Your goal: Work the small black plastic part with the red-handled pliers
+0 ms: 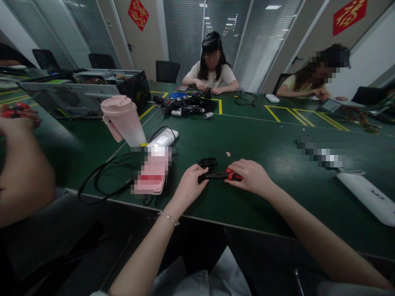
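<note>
My right hand (251, 174) is closed round the red and black handles of a pair of pliers (233, 176), whose jaws point left. In my left hand (191, 183) a small black piece (202, 178) is pinched between thumb and fingers. The jaws meet the end of this piece; whether they grip it I cannot tell. Just beyond the left fingertips lie small black parts (207, 161) on the green table. A small pale scrap (228, 154) rests beyond the pliers.
To the left are a pink cup (121, 117), a pink phone-like item (152, 170), a white power strip (162, 139) and black cable. A white strip (367, 197) lies right. An opened computer case (83, 96) and piled black parts (191, 105) stand farther back. Co-workers sit around the table.
</note>
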A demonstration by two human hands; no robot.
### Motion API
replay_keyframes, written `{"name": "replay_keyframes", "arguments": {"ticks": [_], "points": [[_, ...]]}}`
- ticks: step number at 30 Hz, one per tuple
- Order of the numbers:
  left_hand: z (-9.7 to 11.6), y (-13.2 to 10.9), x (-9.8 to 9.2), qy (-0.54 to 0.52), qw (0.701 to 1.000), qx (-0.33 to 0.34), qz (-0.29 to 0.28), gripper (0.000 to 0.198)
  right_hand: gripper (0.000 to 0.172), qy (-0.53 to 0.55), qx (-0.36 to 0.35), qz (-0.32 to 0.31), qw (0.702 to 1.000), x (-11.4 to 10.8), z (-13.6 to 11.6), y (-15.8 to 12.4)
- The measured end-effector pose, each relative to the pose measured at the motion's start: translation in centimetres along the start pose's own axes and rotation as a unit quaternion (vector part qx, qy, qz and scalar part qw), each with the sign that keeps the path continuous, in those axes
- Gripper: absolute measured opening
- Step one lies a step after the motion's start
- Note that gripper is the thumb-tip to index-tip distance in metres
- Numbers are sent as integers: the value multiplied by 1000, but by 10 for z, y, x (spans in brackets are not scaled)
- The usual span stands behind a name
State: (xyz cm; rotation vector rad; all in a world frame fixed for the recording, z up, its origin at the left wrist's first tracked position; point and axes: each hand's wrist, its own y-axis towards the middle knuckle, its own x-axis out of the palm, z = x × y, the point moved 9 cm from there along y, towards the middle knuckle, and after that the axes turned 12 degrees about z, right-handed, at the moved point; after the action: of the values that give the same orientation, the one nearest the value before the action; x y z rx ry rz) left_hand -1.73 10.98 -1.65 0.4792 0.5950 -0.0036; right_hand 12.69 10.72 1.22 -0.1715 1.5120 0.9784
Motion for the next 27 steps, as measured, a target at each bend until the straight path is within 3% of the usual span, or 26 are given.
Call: {"name": "replay_keyframes", "arguments": {"ticks": [27], "points": [[0, 1, 0, -7, 1000, -13, -8, 37, 42, -2, -12, -8, 1000, 2, 2, -1]]}}
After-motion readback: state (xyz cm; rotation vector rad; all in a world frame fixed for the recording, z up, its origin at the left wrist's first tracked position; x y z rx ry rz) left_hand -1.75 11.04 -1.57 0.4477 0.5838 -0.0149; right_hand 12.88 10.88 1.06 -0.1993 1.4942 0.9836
